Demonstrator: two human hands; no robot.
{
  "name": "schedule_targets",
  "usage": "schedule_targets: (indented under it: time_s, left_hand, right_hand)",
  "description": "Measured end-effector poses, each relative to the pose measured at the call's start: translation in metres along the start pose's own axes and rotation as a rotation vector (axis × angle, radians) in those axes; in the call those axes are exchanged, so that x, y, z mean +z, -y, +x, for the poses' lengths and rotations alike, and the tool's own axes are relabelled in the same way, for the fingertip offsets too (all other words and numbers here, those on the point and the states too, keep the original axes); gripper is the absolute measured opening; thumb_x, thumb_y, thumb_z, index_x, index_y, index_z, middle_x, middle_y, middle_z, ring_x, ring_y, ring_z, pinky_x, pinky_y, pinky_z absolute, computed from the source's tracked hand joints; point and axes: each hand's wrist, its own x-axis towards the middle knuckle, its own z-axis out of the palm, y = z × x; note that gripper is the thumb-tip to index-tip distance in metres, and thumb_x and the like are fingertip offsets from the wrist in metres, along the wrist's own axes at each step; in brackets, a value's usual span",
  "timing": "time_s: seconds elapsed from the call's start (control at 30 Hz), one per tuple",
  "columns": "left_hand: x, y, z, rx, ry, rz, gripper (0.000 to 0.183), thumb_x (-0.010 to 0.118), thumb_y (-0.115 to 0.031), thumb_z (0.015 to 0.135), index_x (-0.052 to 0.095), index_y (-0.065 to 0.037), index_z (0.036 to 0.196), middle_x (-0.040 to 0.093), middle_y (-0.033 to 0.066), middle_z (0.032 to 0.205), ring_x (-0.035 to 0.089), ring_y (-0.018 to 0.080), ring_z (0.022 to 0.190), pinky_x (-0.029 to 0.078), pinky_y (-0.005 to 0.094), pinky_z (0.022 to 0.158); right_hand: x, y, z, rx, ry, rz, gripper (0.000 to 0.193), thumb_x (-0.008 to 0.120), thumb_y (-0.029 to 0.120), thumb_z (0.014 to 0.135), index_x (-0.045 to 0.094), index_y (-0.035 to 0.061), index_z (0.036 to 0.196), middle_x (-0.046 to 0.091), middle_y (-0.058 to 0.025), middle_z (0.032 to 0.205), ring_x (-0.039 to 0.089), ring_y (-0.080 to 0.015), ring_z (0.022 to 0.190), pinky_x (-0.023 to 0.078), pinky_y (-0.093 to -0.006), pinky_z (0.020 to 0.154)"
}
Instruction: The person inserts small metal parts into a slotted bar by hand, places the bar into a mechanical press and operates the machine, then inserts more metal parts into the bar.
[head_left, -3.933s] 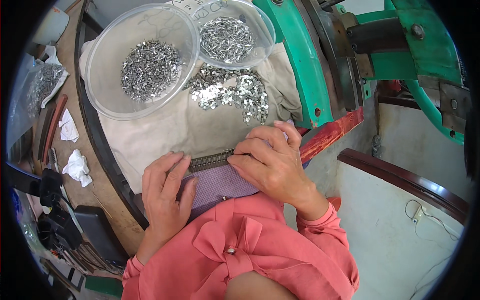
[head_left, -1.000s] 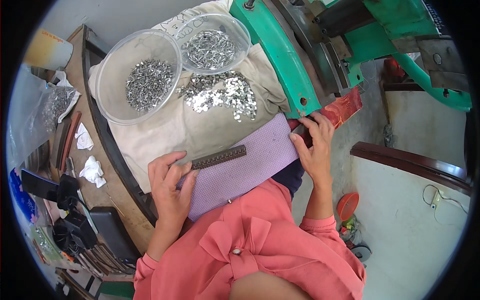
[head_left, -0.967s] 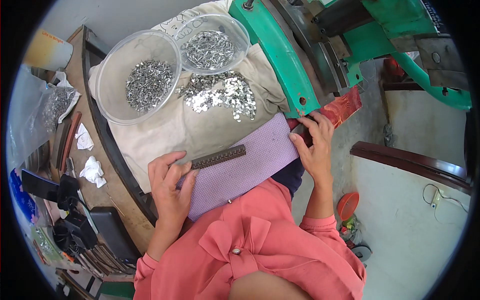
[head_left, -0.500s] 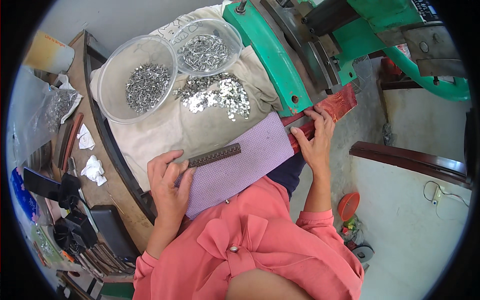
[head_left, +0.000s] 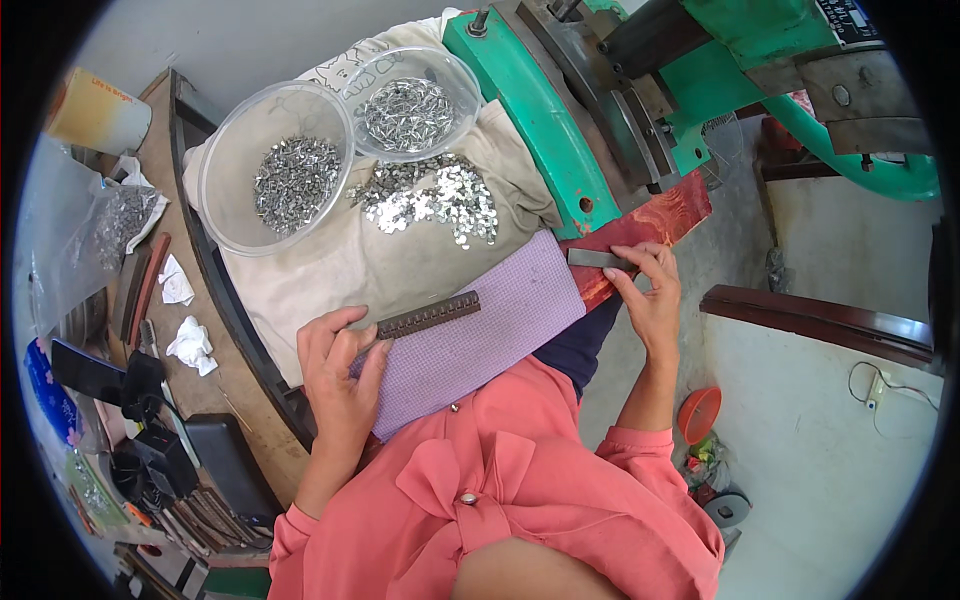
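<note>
My left hand [head_left: 340, 362] pinches the left end of a dark, notched metal bar [head_left: 430, 314] between thumb and fingers. The bar lies at a slant over a purple woven mat [head_left: 480, 335]. To the right, my right hand [head_left: 650, 284] grips one end of a flat grey metal strip [head_left: 594, 258] above a red board [head_left: 655, 222]. Beyond the mat, a heap of shiny small discs [head_left: 450, 205] and darker bits is spread on the beige cloth [head_left: 300, 300].
Two clear plastic tubs, one with short metal pieces [head_left: 296, 184] and one with slender metal pieces [head_left: 409, 114], stand on the cloth. A green machine [head_left: 540, 125] with a dark metal head rises at the back right. Tools, crumpled tissue [head_left: 191, 345] and a black case [head_left: 228, 465] cover the left table.
My right hand has lifted a little off the red board and shifted right, and the grey strip now shows in its fingers. My left hand and the notched bar have barely moved.
</note>
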Motion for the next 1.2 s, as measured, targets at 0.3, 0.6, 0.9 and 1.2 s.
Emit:
schedule_targets:
  time_s: [0.3,0.6,0.9,1.2]
  left_hand:
    - [-0.001,-0.002,0.001,0.006,0.005,0.024,0.022,0.079,0.000,0.073,0.067,-0.003,0.091,0.067,0.0098,0.116,0.057,0.0311,0.106,0.046,0.0393,0.092]
    - [-0.001,-0.001,-0.002,0.008,-0.002,0.024,0.023,0.080,-0.001,0.073,0.068,-0.002,0.092,0.067,0.0094,0.117,0.056,0.0306,0.107,0.046,0.0390,0.092]
    - [-0.001,-0.004,0.000,0.014,-0.002,0.035,0.023,0.080,0.001,0.072,0.067,-0.002,0.092,0.067,0.0107,0.116,0.056,0.0306,0.106,0.047,0.0388,0.090]
    - [0.000,-0.003,-0.002,0.022,-0.006,0.030,0.023,0.080,0.002,0.072,0.066,-0.002,0.091,0.066,0.0118,0.118,0.057,0.0319,0.107,0.047,0.0394,0.090]
  right_hand:
    - [-0.002,-0.002,-0.002,-0.024,0.007,-0.041,0.027,0.082,0.007,0.079,0.077,0.0038,0.106,0.065,-0.0075,0.098,0.060,-0.0185,0.090,0.048,-0.0300,0.081]
    - [0.000,0.017,-0.006,-0.070,0.003,-0.198,0.022,0.078,0.007,0.082,0.072,0.0024,0.102,0.066,-0.0082,0.098,0.058,-0.0206,0.083,0.045,-0.0342,0.081]
    - [-0.005,0.020,-0.019,-0.099,-0.092,-0.163,0.023,0.078,0.009,0.083,0.070,0.0040,0.104,0.065,-0.0077,0.102,0.057,-0.0210,0.083,0.044,-0.0337,0.081]
    - [0.001,0.043,-0.016,-0.234,-0.111,-0.105,0.025,0.080,0.012,0.081,0.070,0.0053,0.103,0.066,-0.0058,0.099,0.057,-0.0194,0.078,0.043,-0.0336,0.081]
